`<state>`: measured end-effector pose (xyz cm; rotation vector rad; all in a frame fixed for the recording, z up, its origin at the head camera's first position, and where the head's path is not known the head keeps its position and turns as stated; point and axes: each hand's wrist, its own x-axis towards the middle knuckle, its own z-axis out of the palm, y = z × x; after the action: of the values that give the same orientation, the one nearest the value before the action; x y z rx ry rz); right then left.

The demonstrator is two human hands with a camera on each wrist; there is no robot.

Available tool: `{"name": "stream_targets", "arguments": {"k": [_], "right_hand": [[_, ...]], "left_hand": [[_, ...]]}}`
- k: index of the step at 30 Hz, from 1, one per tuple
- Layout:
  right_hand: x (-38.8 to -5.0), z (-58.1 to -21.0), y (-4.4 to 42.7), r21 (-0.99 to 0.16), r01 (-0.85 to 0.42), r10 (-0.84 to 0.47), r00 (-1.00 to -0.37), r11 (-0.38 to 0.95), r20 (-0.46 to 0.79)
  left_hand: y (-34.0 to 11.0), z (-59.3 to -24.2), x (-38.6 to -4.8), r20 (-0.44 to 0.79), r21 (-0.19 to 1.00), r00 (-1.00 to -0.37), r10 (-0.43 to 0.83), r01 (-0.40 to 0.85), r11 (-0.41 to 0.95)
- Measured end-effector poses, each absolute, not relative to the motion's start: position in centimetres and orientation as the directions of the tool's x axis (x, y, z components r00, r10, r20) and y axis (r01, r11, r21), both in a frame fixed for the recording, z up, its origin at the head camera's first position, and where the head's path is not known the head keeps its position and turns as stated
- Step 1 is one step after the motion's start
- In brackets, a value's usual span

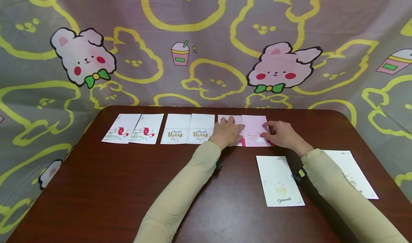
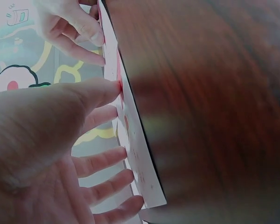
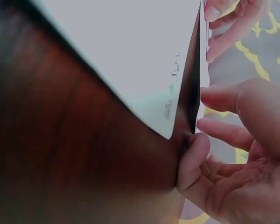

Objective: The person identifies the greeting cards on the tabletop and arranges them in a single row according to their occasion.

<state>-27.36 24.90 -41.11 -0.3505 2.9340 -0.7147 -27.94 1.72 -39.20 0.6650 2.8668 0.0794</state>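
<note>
Two pink cards lie side by side at the back of the table. My left hand [image 1: 226, 132] rests with spread fingers on the left pink card [image 1: 230, 118], covering most of it; in the left wrist view the fingertips touch the card's surface [image 2: 139, 163]. At the outer edge of the right pink card [image 1: 252, 124] is my right hand [image 1: 284, 134]. Its thumb and index finger touch that card, set apart from each other, while the other fingers [image 3: 196, 158] bend against the table.
Left of the pink pair lie two "Thank you" cards [image 1: 174, 123] and two flamingo cards [image 1: 127, 123]. Nearer me are a white "Diamonds" card [image 1: 273, 175] and a similar white card [image 1: 349, 166], partly under my right sleeve. A patterned cloth [image 1: 206, 42] hangs behind the brown table [image 1: 112, 193].
</note>
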Motion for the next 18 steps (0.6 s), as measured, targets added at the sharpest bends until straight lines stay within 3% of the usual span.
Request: {"name": "stream_targets", "arguments": {"k": [18], "right_hand": [[-26.99,-40.73,25.17,-0.477,-0.145,-0.194,-0.979,0.867,-0.054]], "left_hand": [[1.73,-39.17,-27.43,-0.137,0.086,-0.884,0.447,0.439,0.894]]}}
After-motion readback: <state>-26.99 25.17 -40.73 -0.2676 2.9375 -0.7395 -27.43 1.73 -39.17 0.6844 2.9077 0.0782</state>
